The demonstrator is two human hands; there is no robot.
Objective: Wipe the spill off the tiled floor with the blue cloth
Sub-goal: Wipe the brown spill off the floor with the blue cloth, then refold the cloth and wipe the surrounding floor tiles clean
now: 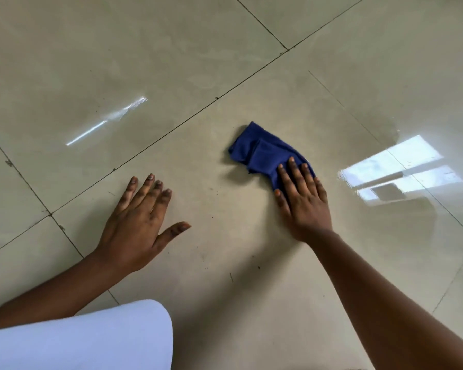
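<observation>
A folded dark blue cloth (257,149) lies on the beige tiled floor (225,236) in the middle of the view. My right hand (302,196) presses flat on the cloth's near right end, fingers spread over it. My left hand (139,220) rests flat on the bare tile to the left, fingers apart, holding nothing. A wet glossy patch (401,209) with a curved edge spreads over the tile to the right of the cloth and reflects a window. Small dark specks dot the tile between my hands.
Dark grout lines (171,129) cross the floor diagonally. A white-clothed knee (91,340) fills the bottom left corner. A bright streak of reflected light (104,122) lies on the tile at far left.
</observation>
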